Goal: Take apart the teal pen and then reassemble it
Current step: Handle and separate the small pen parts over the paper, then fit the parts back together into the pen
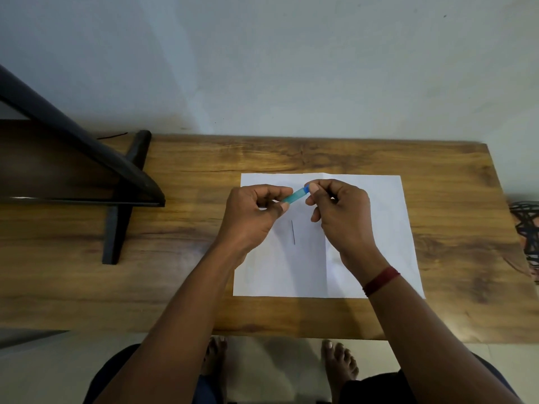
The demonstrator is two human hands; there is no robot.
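Observation:
The teal pen (295,195) is held slanted above a white sheet of paper (379,228), only a short stretch of its translucent barrel showing between my hands. My left hand (253,217) pinches its lower end with thumb and fingers. My right hand (338,211) grips the upper end, where a blue band shows at my fingertips. A thin dark rod (293,232), like a refill, lies on the paper just below the hands. Both ends of the pen are hidden inside my fingers.
The paper lies on a wooden table (189,258) set against a pale wall. A black stand (122,199) with a slanted bar occupies the table's left side. A dark tangled wire object (525,225) sits at the right edge. My bare feet show below the front edge.

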